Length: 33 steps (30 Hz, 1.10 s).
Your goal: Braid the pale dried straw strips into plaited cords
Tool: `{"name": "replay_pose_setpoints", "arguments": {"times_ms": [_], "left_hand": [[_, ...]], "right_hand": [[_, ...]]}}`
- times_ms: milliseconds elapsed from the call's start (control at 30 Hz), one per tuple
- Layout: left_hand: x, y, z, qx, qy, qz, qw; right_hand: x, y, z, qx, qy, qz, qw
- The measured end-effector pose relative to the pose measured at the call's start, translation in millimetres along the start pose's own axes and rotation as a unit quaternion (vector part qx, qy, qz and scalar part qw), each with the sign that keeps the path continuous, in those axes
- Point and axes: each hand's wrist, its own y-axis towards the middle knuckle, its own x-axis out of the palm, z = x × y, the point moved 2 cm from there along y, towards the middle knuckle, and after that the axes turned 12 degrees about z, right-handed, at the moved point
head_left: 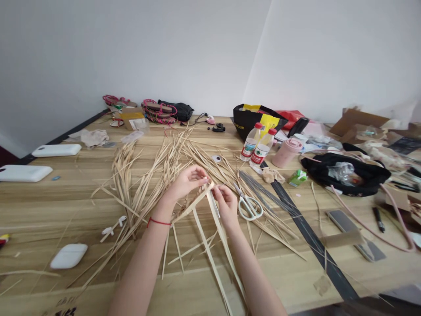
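Note:
My left hand (184,182) and my right hand (226,202) meet over the middle of the wooden table (59,206). Both pinch pale straw strips (210,228) where the strips cross, at about the fingertips. The long ends of the strips trail toward me between my forearms. A red string is tied round my left wrist. A loose heap of the same straw (144,175) lies spread on the table behind and to the left of my hands. White-handled scissors (250,206) lie just right of my right hand.
Two water bottles (258,144), a pink cup (285,152), a black-and-yellow bag (255,119) and a black bag (345,173) stand at the right. A phone (351,228) and a pen (378,218) lie nearer. White cases (68,255) and boxes (23,172) lie at the left.

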Motion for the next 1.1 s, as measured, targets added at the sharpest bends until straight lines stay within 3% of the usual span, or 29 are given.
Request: {"name": "replay_pose_setpoints", "arguments": {"times_ms": [233,367,433,567,800,967,1100], "left_hand": [[0.3,-7.4,19.0,0.016,0.115,0.061,0.991],[7.3,-15.8,22.7,-0.081,0.106,0.033,0.991],[13.8,-20.1,23.1,-0.095,0.108,0.025,0.989],[27.0,-23.9,27.7,-0.011,0.161,0.093,0.983],[42.7,-26.9,41.4,0.128,0.251,0.191,0.940],[50.4,-32.8,46.9,0.174,0.313,0.186,0.915],[58.2,-36.5,44.9,0.188,0.415,0.167,0.875]], "right_hand": [[-2.6,0.8,-6.0,-0.037,-0.029,0.067,0.997],[-3.4,-3.1,-9.8,-0.081,-0.043,0.100,0.991],[-3.0,-6.1,-11.5,-0.102,-0.045,0.106,0.988],[-2.2,-10.4,-13.5,-0.151,-0.052,0.119,0.980],[-0.5,-15.0,-13.0,-0.195,-0.042,0.152,0.968],[0.1,-15.9,-11.0,-0.197,-0.047,0.162,0.966],[-0.4,-13.7,-8.3,-0.194,-0.047,0.165,0.966]]}}
